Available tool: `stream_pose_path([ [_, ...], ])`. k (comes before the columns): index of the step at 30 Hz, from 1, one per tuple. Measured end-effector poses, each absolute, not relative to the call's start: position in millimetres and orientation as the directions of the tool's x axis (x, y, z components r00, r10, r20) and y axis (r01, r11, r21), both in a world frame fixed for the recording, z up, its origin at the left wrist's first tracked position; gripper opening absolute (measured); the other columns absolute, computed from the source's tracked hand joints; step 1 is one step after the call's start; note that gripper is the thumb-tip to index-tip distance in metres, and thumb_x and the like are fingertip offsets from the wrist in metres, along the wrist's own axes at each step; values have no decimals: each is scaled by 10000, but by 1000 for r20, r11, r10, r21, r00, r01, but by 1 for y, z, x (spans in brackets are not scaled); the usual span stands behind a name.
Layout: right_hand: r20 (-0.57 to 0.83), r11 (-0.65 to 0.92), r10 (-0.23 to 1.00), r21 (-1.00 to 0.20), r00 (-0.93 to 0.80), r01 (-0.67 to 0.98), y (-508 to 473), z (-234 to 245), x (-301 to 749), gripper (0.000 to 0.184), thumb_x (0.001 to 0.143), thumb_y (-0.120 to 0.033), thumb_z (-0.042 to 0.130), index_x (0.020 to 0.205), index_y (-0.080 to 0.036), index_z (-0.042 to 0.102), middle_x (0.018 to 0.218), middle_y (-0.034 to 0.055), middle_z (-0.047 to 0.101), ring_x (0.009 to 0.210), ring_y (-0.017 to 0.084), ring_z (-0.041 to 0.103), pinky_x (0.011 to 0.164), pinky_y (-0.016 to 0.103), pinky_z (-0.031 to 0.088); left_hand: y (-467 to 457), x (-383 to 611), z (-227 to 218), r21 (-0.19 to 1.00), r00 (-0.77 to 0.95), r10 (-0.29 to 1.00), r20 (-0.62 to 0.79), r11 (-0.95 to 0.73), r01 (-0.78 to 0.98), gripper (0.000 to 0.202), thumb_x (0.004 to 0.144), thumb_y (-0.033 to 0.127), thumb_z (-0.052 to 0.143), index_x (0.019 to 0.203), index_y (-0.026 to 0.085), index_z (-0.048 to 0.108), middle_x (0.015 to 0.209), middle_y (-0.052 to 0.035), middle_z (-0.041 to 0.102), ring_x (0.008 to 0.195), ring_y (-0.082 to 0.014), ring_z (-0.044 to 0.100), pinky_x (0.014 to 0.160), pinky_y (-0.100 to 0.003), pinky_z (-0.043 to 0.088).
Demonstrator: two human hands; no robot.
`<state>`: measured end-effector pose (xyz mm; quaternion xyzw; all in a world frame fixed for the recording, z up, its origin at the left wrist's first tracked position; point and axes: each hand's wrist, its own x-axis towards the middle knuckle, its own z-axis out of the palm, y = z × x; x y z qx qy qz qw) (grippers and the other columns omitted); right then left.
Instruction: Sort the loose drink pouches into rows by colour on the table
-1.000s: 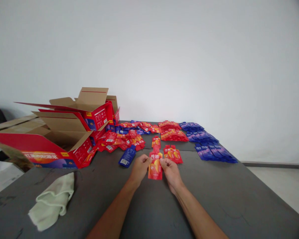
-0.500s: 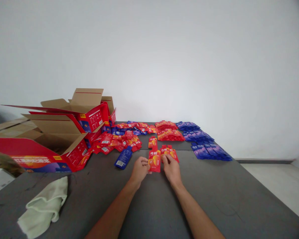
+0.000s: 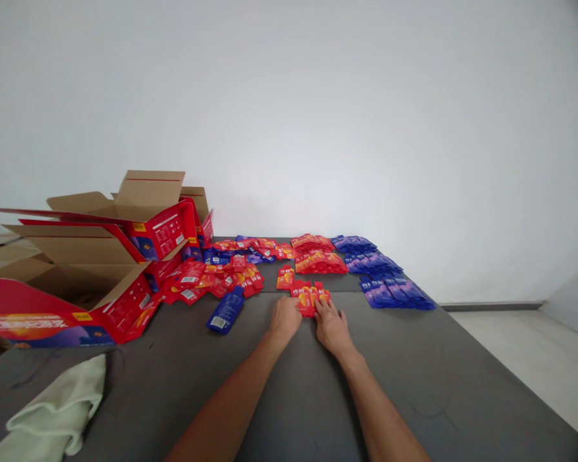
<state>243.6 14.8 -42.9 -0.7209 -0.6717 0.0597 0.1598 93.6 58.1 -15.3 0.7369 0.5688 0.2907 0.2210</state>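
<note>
**Station layout: both hands at the red pouch group**

We see a grey table [image 3: 414,372] that runs away from the person to a white wall [image 3: 318,96]. Open red cartons [image 3: 77,282] take up its left side, flaps raised and open sides turned towards the centre. A loose heap of red pouches [image 3: 212,279] spreads from the carton mouths across the table.

At the far right lie rows of blue pouches [image 3: 383,279]. Just beside them, towards the centre, are rows of red pouches [image 3: 318,258]. A pale green cloth [image 3: 52,417] lies crumpled at the near left edge, well apart from the hands.

The left hand [image 3: 285,319] and right hand [image 3: 331,326] rest palm down at the table centre, close together. Their fingers are held narrow and reach onto the red pouch group [image 3: 309,299]. We cannot tell whether either hand pinches a pouch or only presses on it.

This group lies flat between and just beyond the fingertips. Its long axis runs from the person towards the wall, with the narrow neck ends on the far side.

A single blue pouch [image 3: 225,311] lies to the left of the left hand, apart from it and tilted. A single red pouch [image 3: 285,278] lies just beyond the group. Nothing lies between the hands and the group.
</note>
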Motion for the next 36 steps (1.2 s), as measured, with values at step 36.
stream_pose_path([
  [36, 322, 156, 946, -353, -37, 922, 8, -25, 234, 731, 725, -37, 421, 1436, -197, 480, 1519, 36, 412, 1473, 216, 197, 1192, 448, 122, 91, 103, -19, 411, 240, 962, 133, -274, 869, 544, 971, 412, 311, 1456, 203, 438, 1579, -114, 324, 1482, -303, 185, 1170, -570, 137],
])
